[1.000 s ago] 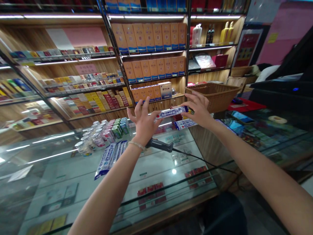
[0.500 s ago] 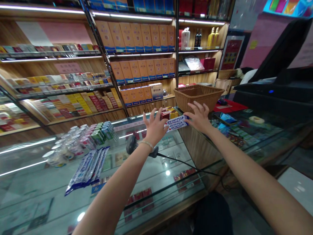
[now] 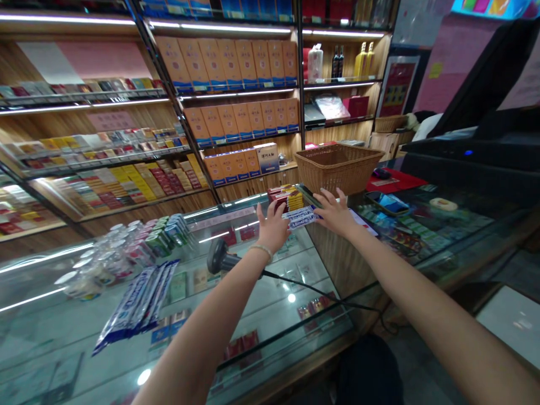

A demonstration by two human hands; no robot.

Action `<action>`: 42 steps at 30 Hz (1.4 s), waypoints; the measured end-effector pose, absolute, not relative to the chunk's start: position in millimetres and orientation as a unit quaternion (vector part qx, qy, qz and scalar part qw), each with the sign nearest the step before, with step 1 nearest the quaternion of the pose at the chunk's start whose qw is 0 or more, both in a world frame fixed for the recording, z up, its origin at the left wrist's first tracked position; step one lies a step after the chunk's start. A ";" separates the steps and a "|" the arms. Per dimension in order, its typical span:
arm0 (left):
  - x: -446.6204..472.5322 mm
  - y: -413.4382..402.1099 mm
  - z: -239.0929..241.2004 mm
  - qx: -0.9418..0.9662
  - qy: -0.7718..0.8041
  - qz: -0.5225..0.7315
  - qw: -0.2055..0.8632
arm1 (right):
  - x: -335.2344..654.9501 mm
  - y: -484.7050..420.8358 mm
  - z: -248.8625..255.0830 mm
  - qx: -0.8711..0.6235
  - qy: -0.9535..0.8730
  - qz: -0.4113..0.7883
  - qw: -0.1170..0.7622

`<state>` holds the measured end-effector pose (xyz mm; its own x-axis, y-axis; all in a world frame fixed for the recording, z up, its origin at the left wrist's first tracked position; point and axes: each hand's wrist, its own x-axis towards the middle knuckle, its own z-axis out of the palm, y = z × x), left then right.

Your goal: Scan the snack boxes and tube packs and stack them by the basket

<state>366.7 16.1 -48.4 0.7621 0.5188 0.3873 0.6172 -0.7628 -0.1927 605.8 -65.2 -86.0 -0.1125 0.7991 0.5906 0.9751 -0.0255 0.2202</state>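
Observation:
A few slim blue-and-white wrapped packets [image 3: 302, 217] lie side by side between my hands, above the glass counter [image 3: 261, 287]. My left hand [image 3: 273, 229] is at their left end, its thumb and fingers against it and the other fingers raised. At the right end, my right hand [image 3: 335, 215] grips with thumb and fingertips. Just behind the packets is a stack of small red and yellow boxes [image 3: 289, 197]. A grey handheld scanner [image 3: 220, 257] with a black cord lies left of my left forearm. Longer blue-and-white packets [image 3: 137, 304] rest farther left on the glass.
A brown wicker basket [image 3: 340, 166] stands behind my right hand. Rows of small tubs and cans [image 3: 126, 247] stand on the left counter. A red mat [image 3: 396, 181] and a dark monitor stand [image 3: 468, 163] are at right. Shelves of orange boxes [image 3: 236, 64] line the back.
My hands have moved slightly lower with the packets, and more of the red and yellow boxes shows behind them. The view has shifted a little to the right.

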 end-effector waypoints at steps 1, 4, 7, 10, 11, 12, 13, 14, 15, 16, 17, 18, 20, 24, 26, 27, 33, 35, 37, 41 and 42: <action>367.1 16.2 -49.2 -0.925 -0.309 -0.156 0.155 | 605.5 -64.6 -86.8 -0.653 -0.681 -0.300 0.142; 368.2 16.7 -51.0 -0.926 -0.311 -0.153 0.151 | 604.0 -63.3 -89.0 -0.659 -0.678 -0.297 0.138; 369.2 17.6 -53.2 -0.928 -0.307 -0.156 0.139 | 602.3 -61.9 -91.1 -0.664 -0.673 -0.291 0.146; 369.9 19.1 -56.0 -0.927 -0.309 -0.163 0.134 | 601.0 -60.4 -93.0 -0.668 -0.671 -0.283 0.152; 369.9 19.6 -56.9 -0.927 -0.310 -0.165 0.135 | 600.8 -59.9 -93.5 -0.668 -0.672 -0.281 0.152; 369.8 20.1 -57.7 -0.926 -0.310 -0.167 0.136 | 600.6 -59.6 -94.0 -0.668 -0.672 -0.280 0.152; 369.7 20.5 -58.3 -0.926 -0.309 -0.170 0.137 | 600.5 -59.4 -94.5 -0.668 -0.673 -0.279 0.153; 369.4 20.8 -58.7 -0.926 -0.307 -0.174 0.137 | 600.4 -59.2 -95.0 -0.667 -0.672 -0.280 0.156; 369.2 21.0 -58.9 -0.925 -0.306 -0.179 0.135 | 600.3 -59.1 -95.5 -0.667 -0.672 -0.281 0.159; 369.0 21.1 -58.9 -0.924 -0.308 -0.185 0.131 | 600.2 -59.0 -95.9 -0.665 -0.673 -0.281 0.162; 368.9 21.1 -58.7 -0.923 -0.312 -0.190 0.126 | 599.9 -58.8 -96.4 -0.664 -0.674 -0.281 0.165; 368.9 21.2 -58.4 -0.921 -0.317 -0.194 0.121 | 599.6 -58.6 -96.9 -0.662 -0.675 -0.280 0.168; 369.6 21.3 -57.5 -0.917 -0.328 -0.197 0.115 | 598.5 -57.8 -97.8 -0.658 -0.678 -0.280 0.170; 372.5 22.2 -55.7 -0.913 -0.341 -0.187 0.126 | 596.0 -55.1 -99.8 -0.660 -0.674 -0.285 0.172; 374.0 22.9 -54.9 -0.912 -0.344 -0.182 0.129 | 595.3 -53.6 -100.8 -0.663 -0.670 -0.287 0.171; 374.7 23.3 -54.6 -0.912 -0.344 -0.181 0.128 | 595.1 -52.8 -101.1 -0.664 -0.669 -0.288 0.170; 377.2 29.1 -54.5 -0.911 -0.343 -0.187 0.129 | 595.7 -46.8 -100.7 -0.662 -0.669 -0.299 0.160; 377.4 31.6 -55.7 -0.910 -0.343 -0.190 0.135 | 595.7 -44.0 -100.7 -0.659 -0.670 -0.307 0.152; 377.3 33.4 -57.2 -0.908 -0.344 -0.192 0.139 | 595.3 -41.3 -102.2 -0.658 -0.668 -0.315 0.148; 376.8 34.1 -58.7 -0.904 -0.351 -0.196 0.143 | 593.9 -38.3 -108.8 -0.667 -0.651 -0.325 0.158; 376.7 33.8 -58.6 -0.903 -0.354 -0.197 0.142 | 593.7 -38.2 -110.4 -0.669 -0.648 -0.327 0.161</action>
<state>376.7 33.8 -58.6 0.6716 0.5829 0.4573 0.6952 -0.7092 -0.1171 593.7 -38.2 -110.4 -0.0521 0.7614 0.6462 0.9723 -0.1090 0.2068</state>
